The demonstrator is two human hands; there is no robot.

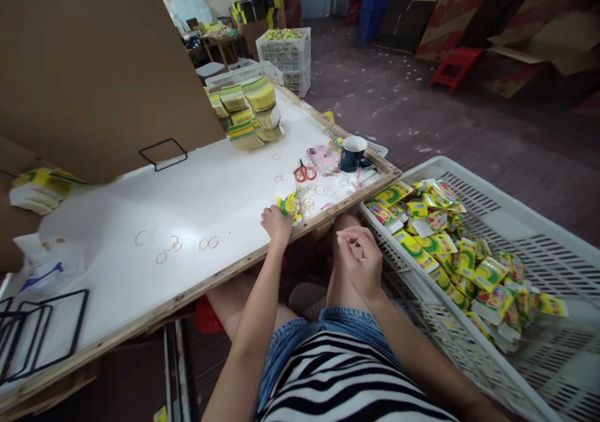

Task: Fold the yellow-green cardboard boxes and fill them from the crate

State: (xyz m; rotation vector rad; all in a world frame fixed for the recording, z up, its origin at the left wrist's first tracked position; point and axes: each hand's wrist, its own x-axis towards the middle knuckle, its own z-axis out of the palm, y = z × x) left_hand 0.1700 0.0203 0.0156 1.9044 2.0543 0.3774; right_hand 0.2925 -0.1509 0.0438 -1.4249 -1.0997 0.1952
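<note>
My left hand [277, 225] is closed on a small yellow and green carton [289, 207] at the near edge of the white table [117, 203]. Over my lap, between the table and a crate, is my right hand [362, 256], its thumb and fingers pinched together; whether anything is in them I cannot make out. Several rubber bands [309, 190] lie close to the carton, and others are scattered farther left. Just beyond them rest red-handled scissors [304, 172] and a dark mug [352, 153].
A white plastic crate [440, 165] at my right holds many yellow cartons [440, 244]. Stacked flat cartons [253, 112] stand at the table's far end. Black wire frames [51, 328] occupy the near left. A red stool [455, 67] stands on the floor.
</note>
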